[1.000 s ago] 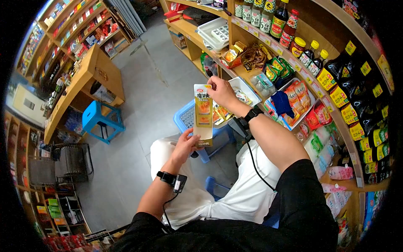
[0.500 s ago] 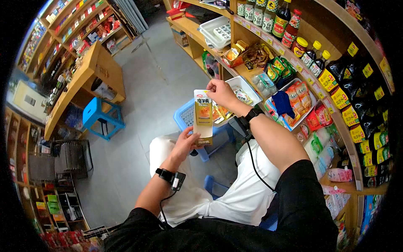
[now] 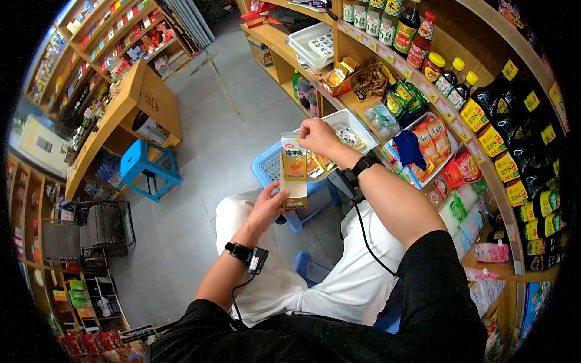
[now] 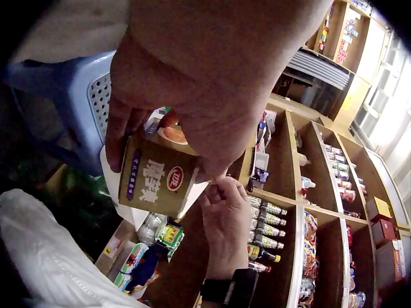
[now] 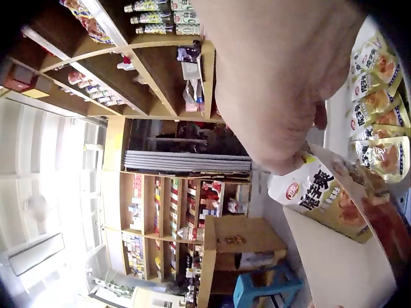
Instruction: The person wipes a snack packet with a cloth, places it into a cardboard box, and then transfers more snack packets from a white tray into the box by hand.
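Note:
My left hand (image 3: 266, 209) grips the lower end of a tall gold-brown snack carton (image 4: 154, 179), its thumb on the front and its fingers around the side. The carton's white inner face (image 5: 334, 256) shows in the right wrist view. Standing upright in it is a white-and-gold snack packet (image 3: 295, 166) with a food picture; its lower part is hidden behind the white cardboard. At the packet's upper corner, my right hand (image 3: 321, 138) pinches with curled fingers, partly hidden in the right wrist view. Similar packets (image 5: 379, 115) lie in a white tray just beyond the carton.
A blue plastic stool (image 3: 266, 168) stands under the carton, in front of my knees. To the right, wooden shelves hold sauce bottles (image 3: 387, 30), a tray of red packs (image 3: 433, 139) and black-and-yellow bags (image 3: 493, 139). Another blue stool (image 3: 148, 166) is beside the counter (image 3: 154, 106).
My right hand has moved down with the packet, which has slid deeper into the carton, so less of its print shows. The left hand and carton have stayed nearly still.

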Demonstrator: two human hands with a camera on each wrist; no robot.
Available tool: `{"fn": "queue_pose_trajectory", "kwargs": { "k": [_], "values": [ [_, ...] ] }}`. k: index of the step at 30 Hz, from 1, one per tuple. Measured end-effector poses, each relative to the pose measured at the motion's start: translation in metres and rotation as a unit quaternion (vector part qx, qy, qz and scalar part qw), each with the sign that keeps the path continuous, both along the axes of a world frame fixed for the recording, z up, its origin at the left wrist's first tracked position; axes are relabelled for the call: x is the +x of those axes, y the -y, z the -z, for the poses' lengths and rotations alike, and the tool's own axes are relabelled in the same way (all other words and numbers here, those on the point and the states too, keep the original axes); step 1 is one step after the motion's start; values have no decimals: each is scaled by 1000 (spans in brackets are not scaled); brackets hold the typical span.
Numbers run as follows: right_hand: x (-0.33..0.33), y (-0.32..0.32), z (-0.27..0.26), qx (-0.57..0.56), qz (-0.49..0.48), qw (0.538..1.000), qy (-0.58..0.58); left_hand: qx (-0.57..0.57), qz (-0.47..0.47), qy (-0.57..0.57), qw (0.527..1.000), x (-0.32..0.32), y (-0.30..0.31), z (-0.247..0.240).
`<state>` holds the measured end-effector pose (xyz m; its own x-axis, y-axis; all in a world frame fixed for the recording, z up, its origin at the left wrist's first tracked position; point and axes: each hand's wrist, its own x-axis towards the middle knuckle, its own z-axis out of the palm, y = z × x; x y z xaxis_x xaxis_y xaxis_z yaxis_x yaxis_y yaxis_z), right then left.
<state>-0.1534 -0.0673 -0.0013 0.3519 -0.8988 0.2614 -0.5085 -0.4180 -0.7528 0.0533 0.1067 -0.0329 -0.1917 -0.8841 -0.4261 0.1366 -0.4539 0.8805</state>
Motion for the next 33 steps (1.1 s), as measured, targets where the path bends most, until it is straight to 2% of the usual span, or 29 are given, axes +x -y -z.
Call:
{"fn": "queue_pose_trajectory", "kwargs": {
  "k": [2, 7, 14, 19, 26, 29, 30, 33],
  "values": [
    [-1, 0, 0, -39, 7, 999, -10, -1, 0, 1, 1000, 0, 0, -1],
    [-4, -4, -10, 58, 14, 998, 32, 0, -7, 4, 1000, -1, -2, -6],
    [-6, 0, -5, 63, 20, 997, 39, 5, -7, -8, 1000, 0, -1, -2],
    [-5, 0, -11, 111, 34, 993, 33, 11, -11, -9, 1000, 2, -1, -2],
    [-19, 17, 8, 116, 83, 989, 40, 9, -37, -40, 998, 4, 0, -3],
    [-28, 19, 18, 159, 93, 982, 47, 4, -47, -40, 998, 6, 1, -2],
    [-31, 31, 37, 134, 105, 985, 36, -5, -53, -38, 998, 7, 0, 1],
    [-38, 36, 44, 106, 123, 987, 9, -3, -81, -49, 995, 9, -2, 0]
  ]
}}
